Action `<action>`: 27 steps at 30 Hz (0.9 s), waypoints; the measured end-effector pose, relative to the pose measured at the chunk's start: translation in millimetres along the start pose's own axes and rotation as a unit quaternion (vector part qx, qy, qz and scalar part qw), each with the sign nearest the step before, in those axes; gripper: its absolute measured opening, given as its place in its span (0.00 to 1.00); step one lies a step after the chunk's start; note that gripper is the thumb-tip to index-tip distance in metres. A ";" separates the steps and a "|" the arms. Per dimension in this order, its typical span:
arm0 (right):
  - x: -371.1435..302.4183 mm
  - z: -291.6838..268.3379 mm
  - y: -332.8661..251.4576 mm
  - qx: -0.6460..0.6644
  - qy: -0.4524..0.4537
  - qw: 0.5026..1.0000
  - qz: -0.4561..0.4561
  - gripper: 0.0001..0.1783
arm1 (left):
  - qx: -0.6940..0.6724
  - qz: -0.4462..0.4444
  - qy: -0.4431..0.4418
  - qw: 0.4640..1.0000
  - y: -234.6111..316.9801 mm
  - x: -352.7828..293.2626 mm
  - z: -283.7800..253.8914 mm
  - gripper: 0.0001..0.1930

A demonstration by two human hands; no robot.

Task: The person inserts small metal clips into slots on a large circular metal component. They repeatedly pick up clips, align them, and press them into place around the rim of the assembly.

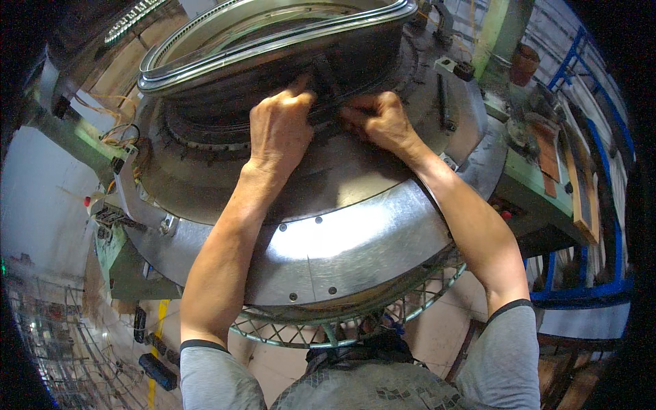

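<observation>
Dark, rounded cylinder, apparently metal

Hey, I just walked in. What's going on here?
A person is working with both bare hands at a big round metal machine. The left hand and right hand are close together but apart, in front of the dark wall below its raised silver rim. The fingertips are too shadowed and blurred to show anything held.
</observation>
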State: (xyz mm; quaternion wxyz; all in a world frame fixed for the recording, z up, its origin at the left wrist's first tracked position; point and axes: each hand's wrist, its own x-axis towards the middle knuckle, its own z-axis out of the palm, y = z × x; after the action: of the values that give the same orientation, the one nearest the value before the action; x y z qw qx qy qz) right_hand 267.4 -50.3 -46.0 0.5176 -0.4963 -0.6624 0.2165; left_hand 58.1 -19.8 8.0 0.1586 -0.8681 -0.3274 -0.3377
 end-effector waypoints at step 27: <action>1.8 -1.2 1.7 -0.048 0.016 0.997 -0.049 0.10 | -0.041 0.026 0.042 0.998 4.1 0.3 7.4 0.10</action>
State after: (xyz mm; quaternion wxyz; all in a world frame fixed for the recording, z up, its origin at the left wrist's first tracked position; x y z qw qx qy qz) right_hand 269.3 -48.3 -46.1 0.5133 -0.4907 -0.6878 0.1506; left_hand 64.6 -19.0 2.6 0.1453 -0.8673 -0.2839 -0.3823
